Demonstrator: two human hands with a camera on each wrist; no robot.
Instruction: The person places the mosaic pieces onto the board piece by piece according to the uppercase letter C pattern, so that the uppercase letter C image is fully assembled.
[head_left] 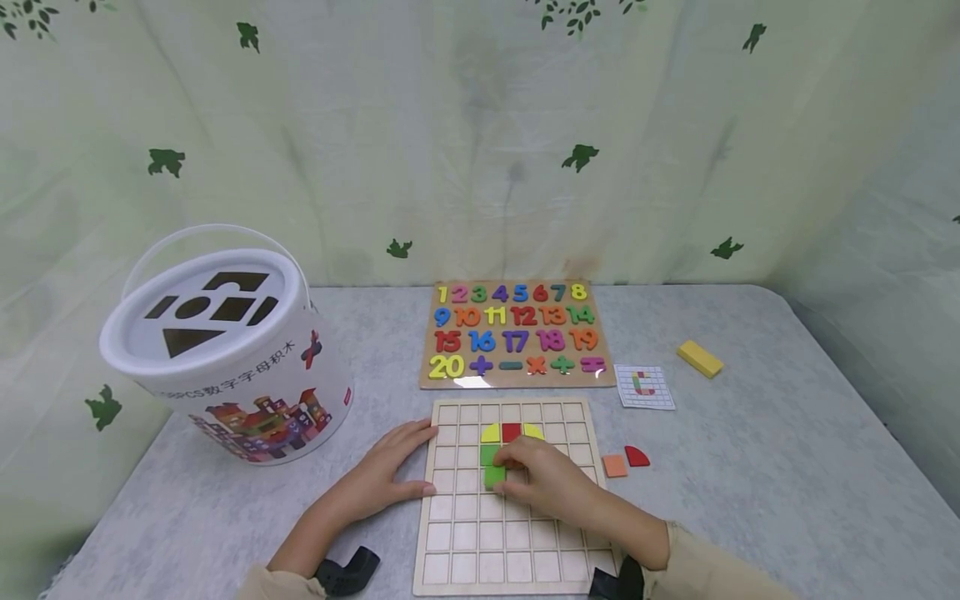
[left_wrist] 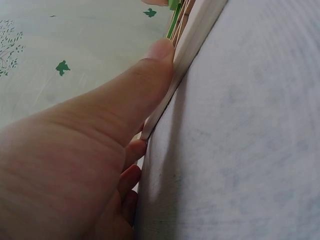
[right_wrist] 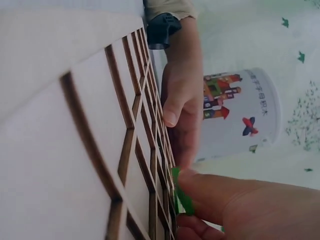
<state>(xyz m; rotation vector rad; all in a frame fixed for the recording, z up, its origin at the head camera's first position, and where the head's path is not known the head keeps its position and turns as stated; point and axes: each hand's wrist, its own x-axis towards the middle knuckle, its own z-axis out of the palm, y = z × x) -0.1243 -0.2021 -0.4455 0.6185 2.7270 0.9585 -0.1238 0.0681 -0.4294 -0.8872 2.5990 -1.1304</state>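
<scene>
A wooden grid board [head_left: 467, 533] lies flat on the table. My left hand [head_left: 386, 471] rests along its left edge, thumb and fingertips touching the rim, as the left wrist view also shows. Over the grid, my right hand [head_left: 555, 479] pinches a green square tile [right_wrist: 183, 195] between thumb and fingers, at one of the cells. Just above it sits another green square tile [head_left: 490, 454]. In the row above are a yellow curved tile [head_left: 491, 432], a red square tile [head_left: 511, 432] and a second yellow tile [head_left: 533, 431]. The right hand hides some cells.
Right of the board lie an orange square [head_left: 615, 466], a red quarter-circle [head_left: 637, 456] and a small pattern card [head_left: 645, 387]. Farther off is a yellow block [head_left: 700, 358]. Behind stands a number puzzle board [head_left: 517, 329]; a white bucket [head_left: 247, 392] is at left.
</scene>
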